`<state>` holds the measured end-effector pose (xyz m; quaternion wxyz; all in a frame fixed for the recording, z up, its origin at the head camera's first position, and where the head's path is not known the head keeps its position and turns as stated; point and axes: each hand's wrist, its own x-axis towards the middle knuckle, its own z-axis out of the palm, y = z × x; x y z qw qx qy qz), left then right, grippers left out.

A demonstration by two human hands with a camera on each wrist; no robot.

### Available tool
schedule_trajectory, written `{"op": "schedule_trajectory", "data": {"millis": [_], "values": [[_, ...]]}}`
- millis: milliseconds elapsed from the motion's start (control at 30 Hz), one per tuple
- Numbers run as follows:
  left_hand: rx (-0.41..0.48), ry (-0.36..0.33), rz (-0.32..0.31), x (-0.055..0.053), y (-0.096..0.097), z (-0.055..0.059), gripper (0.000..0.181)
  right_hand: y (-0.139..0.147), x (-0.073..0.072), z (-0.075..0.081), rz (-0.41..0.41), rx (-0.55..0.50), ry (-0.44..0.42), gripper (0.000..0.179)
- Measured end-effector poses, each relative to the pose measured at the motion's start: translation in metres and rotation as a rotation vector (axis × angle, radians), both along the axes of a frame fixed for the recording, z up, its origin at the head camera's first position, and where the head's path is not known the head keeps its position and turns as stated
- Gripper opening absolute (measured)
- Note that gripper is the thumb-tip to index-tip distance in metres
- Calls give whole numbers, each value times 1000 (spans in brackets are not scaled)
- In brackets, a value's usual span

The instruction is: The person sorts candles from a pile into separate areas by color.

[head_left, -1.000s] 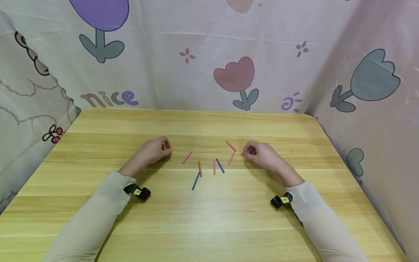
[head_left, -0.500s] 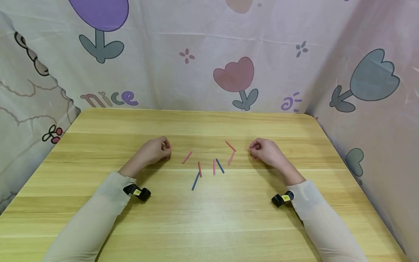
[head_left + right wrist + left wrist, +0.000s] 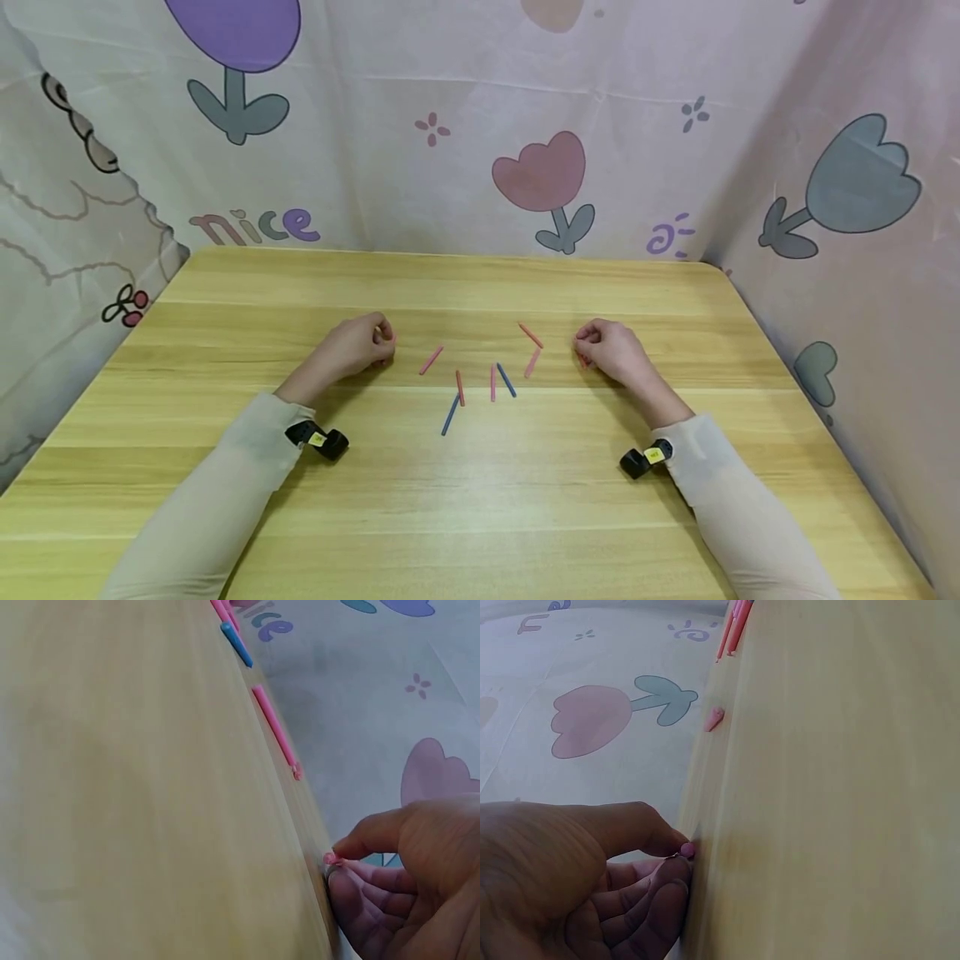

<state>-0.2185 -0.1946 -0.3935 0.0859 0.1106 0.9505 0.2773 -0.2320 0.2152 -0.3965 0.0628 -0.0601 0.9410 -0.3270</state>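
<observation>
Your left hand and right hand rest on the bench, fingers curled, each pinching a pink stick end. Between them lie loose sticks, mostly pointing away from you; the nearest pink stick lies just inside your right hand.

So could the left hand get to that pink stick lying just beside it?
Probably yes: nothing lies between the left hand and the pink stick on the table, though its fingers already pinch a small pink piece.
</observation>
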Motion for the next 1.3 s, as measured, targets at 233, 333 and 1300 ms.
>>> {"op": "schedule_trajectory", "data": {"millis": [233,333,1300], "values": [[-1,-10,4,0,0,0,20,-1,3,5,18,61,-19,23],[-1,-11,-1,0,0,0,20,0,4,8,35,52,-59,26],[-11,30,-46,11,21,17,25,0,2,3,20,-33,-102,26]]}}
